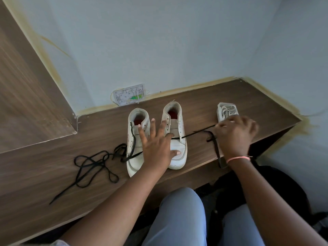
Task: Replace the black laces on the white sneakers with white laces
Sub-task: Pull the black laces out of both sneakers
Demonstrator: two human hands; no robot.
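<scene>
black lace (198, 133) pinched in right hand (234, 137), left hand (156, 144) spread flat across both white sneakers (177, 139)

white sneakers (156, 137) with red insoles, black laces (92, 166), wood-grain brown table (230, 96), pink wristband (237, 158)

place: prob a home room, corner nook w/ built-in desk
surface (230, 96): wood-laminate, fitted wall to wall
walls (159, 41): pale blue paint, yellowish stain along edges
wall box (129, 95): open white box w/ wires, low on wall
</scene>
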